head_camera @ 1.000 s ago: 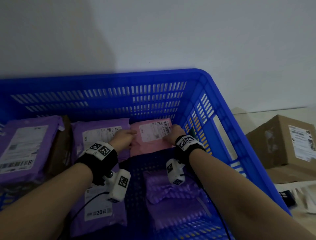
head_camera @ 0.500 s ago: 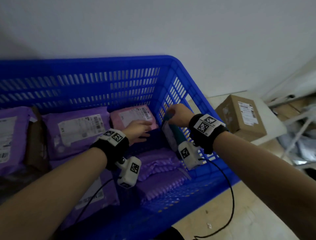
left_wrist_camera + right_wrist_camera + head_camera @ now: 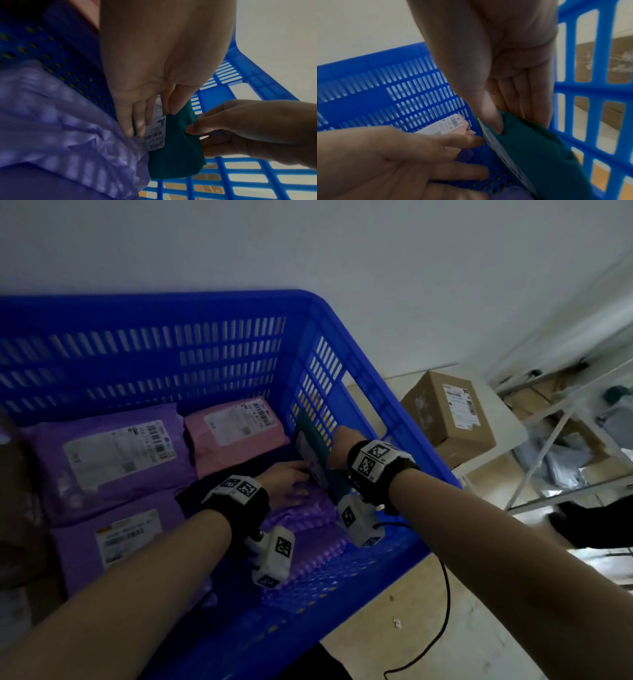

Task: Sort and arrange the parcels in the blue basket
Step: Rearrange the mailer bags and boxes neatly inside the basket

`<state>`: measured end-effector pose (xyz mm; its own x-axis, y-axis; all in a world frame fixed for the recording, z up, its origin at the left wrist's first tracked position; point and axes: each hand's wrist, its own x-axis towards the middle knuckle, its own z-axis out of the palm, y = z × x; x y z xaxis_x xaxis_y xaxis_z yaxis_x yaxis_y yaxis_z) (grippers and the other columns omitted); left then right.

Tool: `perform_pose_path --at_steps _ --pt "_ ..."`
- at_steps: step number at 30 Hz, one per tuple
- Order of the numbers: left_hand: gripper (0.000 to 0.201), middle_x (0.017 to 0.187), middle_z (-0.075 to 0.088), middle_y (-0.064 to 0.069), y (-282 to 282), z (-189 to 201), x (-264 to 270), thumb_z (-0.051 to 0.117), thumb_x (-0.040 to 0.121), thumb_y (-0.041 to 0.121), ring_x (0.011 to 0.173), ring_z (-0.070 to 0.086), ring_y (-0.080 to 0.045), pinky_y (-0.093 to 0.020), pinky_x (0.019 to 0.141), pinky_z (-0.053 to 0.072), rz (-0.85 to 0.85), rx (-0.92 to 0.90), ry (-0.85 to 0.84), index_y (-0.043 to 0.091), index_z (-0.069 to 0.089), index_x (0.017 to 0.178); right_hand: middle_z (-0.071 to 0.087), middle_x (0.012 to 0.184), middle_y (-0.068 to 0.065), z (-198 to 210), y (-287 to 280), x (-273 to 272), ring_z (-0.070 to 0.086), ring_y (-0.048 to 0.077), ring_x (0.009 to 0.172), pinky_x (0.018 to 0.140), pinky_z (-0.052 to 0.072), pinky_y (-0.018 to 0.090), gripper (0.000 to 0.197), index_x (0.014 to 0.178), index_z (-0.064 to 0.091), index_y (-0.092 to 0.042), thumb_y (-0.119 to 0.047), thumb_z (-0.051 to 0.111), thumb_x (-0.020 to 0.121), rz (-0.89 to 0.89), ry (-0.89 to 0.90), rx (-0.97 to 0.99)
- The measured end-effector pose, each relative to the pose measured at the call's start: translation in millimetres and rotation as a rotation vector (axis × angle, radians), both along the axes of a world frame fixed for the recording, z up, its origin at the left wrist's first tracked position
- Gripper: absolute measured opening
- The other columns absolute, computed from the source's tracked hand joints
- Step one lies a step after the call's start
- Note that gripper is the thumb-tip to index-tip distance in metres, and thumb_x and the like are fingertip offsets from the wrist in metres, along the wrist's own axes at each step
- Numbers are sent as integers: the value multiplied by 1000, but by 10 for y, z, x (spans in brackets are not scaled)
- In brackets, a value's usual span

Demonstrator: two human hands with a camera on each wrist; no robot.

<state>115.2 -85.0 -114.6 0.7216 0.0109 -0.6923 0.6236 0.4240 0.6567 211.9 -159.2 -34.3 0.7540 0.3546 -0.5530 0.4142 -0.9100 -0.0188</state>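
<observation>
Item: green parcel [image 3: 313,446], on edge against basket [image 3: 346,313] R wall, long axis along wall. R hand [image 3: 339,448] pinches top edge, thumb on face; nearer. L hand [image 3: 286,486] flat, fingers straight, touching label side.

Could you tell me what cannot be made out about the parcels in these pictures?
- Label text on the green parcel: blurred in the left wrist view, edge-on in the right wrist view.
- Its back face: against the basket wall, behind the right hand.
- Left purple parcels: cut off by the head view's edge.
- Bubble parcel: partly covered by the left hand.
</observation>
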Motion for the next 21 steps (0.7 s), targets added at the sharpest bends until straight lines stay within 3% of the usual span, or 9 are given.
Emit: perform_pose_path --at_steps 2,5,8,11,13,15,16,18,21 --pt "34 81 52 -2 47 6 -37 41 96 3 68 51 -17 -28 67 40 21 8 9 23 48 122 45 73 6 41 33 -11 47 20 62 55 42 29 24 86 40 -7 -18 61 88 28 -14 5" --pt "37 76 61 0 149 63 -81 45 96 6 69 53 -18 -28 68 41 32 49 8 17 44 132 39 62 4 242 101 -16 39 16 51 41 30 27 37 65 33 -12 -21 61 88 56 -71 41" --pt "36 101 55 -6 234 174 -110 48 97 17 84 56 -19 -34 75 45 32 74 -2 13 42 132 35 55 5 543 131 -8 33 17 46 41 27 25 43 56 30 -12 -18 59 87 120 -85 82" --pt "37 115 49 -12 291 253 -108 51 96 28 100 53 -25 -38 85 45 63 70 -33 13 42 128 42 53 7 847 116 6 44 21 47 41 34 25 36 57 39 -6 -15 58 85 109 -94 136" --pt "27 103 50 -10 309 323 -95 50 96 31 90 55 -23 -37 79 47 92 56 -49 12 47 116 52 54 6 1004 86 19 56 17 42 45 43 24 23 65 51 -2 -15 58 82 91 -77 187" --pt "21 93 51 -7 340 383 -87 51 95 32 84 56 -21 -36 77 48 137 25 -66 12 53 101 57 60 5 1120 48 23 57 7 35 47 50 22 9 78 58 -2 -10 59 83 53 -7 273" --pt "20 95 54 -7 359 416 -90 53 94 32 86 56 -21 -37 79 48 157 19 -80 12 55 98 57 66 5 1174 34 16 59 7 41 49 52 20 7 87 59 -1 -7 59 84 22 37 322" --pt "26 105 57 -10 416 460 -116 58 92 32 94 57 -23 -39 83 49 198 28 -104 10 58 106 59 78 5 1256 -5 -22 62 14 63 59 54 18 23 109 60 1 -7 59 88 44 117 348" --pt "33 115 61 -8 504 506 -205 66 87 30 102 57 -23 -37 86 50 270 71 -113 13 60 114 63 115 7 1310 -57 -39 60 22 105 88 41 21 37 127 58 -14 -23 57 92 317 -55 259"
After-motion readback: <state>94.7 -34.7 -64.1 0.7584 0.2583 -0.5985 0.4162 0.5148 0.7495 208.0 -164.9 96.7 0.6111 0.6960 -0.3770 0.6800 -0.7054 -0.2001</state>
